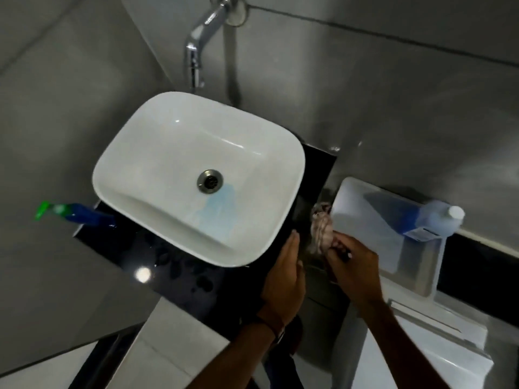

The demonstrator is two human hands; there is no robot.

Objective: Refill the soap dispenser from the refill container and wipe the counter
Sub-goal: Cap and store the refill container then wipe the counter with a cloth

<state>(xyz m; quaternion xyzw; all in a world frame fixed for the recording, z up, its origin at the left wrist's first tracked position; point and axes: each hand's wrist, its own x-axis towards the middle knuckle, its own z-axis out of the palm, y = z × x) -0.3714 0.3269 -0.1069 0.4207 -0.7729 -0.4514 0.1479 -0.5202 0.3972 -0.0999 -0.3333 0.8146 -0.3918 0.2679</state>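
A white basin (157,153) sits on a black counter (179,279), with a pale blue soap smear below its drain. The soap dispenser (75,216), blue with a green pump, stands on the counter at the basin's left. A refill container (438,220) of blue liquid with a white cap rests on the white cistern lid (373,242) to the right. My left hand (283,284) lies flat on the counter's right edge, holding nothing. My right hand (354,268) is closed on a crumpled pinkish cloth (321,231), just past the counter's right side.
A chrome tap (200,43) juts from the grey wall above the basin. Water drops dot the counter's front. A white toilet (432,352) stands at the lower right, close beside the counter. Pale tiles lie below.
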